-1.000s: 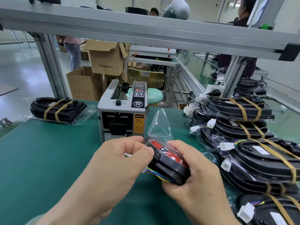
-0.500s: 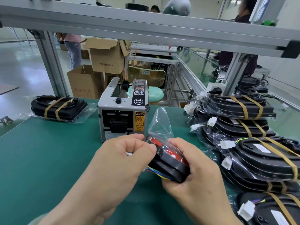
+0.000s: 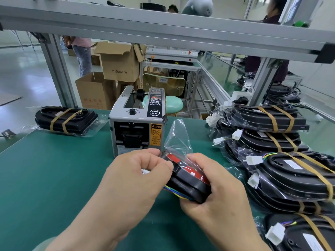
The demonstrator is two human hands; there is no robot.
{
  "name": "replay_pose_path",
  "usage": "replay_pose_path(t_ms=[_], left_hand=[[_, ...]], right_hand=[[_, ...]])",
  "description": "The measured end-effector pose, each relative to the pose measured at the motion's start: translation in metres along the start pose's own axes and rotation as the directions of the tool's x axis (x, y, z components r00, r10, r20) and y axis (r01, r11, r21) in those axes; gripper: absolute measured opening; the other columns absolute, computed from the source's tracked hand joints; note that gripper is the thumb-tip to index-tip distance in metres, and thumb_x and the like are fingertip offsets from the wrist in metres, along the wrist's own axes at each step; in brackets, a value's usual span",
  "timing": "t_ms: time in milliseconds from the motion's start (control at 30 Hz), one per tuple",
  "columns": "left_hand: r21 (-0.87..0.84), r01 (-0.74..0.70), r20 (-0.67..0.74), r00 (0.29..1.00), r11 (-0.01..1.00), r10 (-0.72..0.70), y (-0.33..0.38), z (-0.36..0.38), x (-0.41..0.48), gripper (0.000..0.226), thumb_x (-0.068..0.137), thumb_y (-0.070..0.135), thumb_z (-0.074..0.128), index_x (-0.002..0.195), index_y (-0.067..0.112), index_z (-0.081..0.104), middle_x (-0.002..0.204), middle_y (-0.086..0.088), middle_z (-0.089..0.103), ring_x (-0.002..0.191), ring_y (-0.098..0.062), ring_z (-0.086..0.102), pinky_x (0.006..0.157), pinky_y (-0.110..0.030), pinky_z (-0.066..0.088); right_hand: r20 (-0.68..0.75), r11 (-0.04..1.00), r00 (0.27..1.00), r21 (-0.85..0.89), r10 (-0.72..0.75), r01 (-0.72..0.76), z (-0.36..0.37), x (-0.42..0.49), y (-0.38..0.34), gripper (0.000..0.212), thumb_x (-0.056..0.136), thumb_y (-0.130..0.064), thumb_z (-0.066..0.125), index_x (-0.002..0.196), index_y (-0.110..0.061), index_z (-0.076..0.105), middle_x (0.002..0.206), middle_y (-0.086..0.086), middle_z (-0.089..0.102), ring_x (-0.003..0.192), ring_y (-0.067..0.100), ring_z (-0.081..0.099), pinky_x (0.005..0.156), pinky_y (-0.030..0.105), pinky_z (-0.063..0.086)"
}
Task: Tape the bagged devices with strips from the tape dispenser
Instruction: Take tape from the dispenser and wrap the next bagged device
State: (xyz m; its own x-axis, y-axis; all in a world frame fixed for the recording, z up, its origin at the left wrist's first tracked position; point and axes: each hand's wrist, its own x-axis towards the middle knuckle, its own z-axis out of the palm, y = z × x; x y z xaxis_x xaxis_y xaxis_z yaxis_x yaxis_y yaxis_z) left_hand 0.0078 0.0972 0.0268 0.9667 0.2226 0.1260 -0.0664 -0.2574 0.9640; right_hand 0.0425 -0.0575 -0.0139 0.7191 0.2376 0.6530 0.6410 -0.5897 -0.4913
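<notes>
A black device with a red face (image 3: 190, 180) sits in a clear plastic bag, held above the green table (image 3: 45, 178) between both hands. My left hand (image 3: 132, 180) pinches the bag at the device's left end, fingers curled. My right hand (image 3: 217, 189) grips the device from below and the right. The bag's loose end (image 3: 178, 136) stands up behind the hands. Coloured wires hang under the device. The grey tape dispenser (image 3: 137, 122) stands just behind the hands, its outlet facing me.
Several bagged black devices bound with brown tape (image 3: 282, 160) are stacked along the right side. One more taped device (image 3: 65, 119) lies at the far left. An aluminium frame beam (image 3: 163, 31) crosses overhead. Cardboard boxes (image 3: 117, 64) and people stand beyond the table.
Both hands keep their hold on the bagged device with only a slight shift. The view has tilted down a little.
</notes>
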Motion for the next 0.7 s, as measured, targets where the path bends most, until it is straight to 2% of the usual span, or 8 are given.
replay_pose_path(t_ms=[100, 367, 700], left_hand=[[0.011, 0.011, -0.021, 1.0, 1.0, -0.011, 0.0015, 0.0015, -0.0009, 0.022, 0.069, 0.037, 0.063, 0.048, 0.029, 0.066, 0.092, 0.027, 0.067, 0.096, 0.023, 0.052, 0.078, -0.015, 0.036], [0.03, 0.03, -0.066, 0.997, 0.999, -0.028, -0.0002, 0.0042, -0.0026, 0.014, 0.064, 0.038, 0.062, 0.056, 0.028, 0.068, 0.097, 0.028, 0.065, 0.096, 0.023, 0.052, 0.074, -0.01, 0.033], [0.06, -0.001, -0.066, 0.998, 0.998, 0.005, 0.0024, 0.0031, -0.003, 0.015, 0.065, 0.043, 0.061, 0.059, 0.032, 0.071, 0.092, 0.031, 0.066, 0.094, 0.024, 0.05, 0.074, -0.008, 0.032]], right_hand=[[-0.008, 1.0, 1.0, -0.002, -0.009, 0.009, -0.0002, 0.0007, -0.0013, 0.061, 0.051, -0.017, 0.068, 0.108, -0.033, 0.053, 0.101, -0.018, 0.059, 0.082, 0.003, 0.06, 0.071, 0.016, 0.046], [-0.008, 1.0, 1.0, -0.005, -0.008, 0.008, -0.0007, 0.0005, -0.0024, 0.065, 0.049, -0.018, 0.068, 0.11, -0.034, 0.05, 0.108, -0.016, 0.056, 0.083, 0.003, 0.058, 0.071, 0.012, 0.044], [-0.013, 1.0, 1.0, -0.015, -0.012, 0.012, 0.0, 0.0004, -0.0026, 0.065, 0.049, -0.017, 0.068, 0.109, -0.035, 0.051, 0.105, -0.018, 0.056, 0.084, 0.003, 0.058, 0.072, 0.013, 0.044]])
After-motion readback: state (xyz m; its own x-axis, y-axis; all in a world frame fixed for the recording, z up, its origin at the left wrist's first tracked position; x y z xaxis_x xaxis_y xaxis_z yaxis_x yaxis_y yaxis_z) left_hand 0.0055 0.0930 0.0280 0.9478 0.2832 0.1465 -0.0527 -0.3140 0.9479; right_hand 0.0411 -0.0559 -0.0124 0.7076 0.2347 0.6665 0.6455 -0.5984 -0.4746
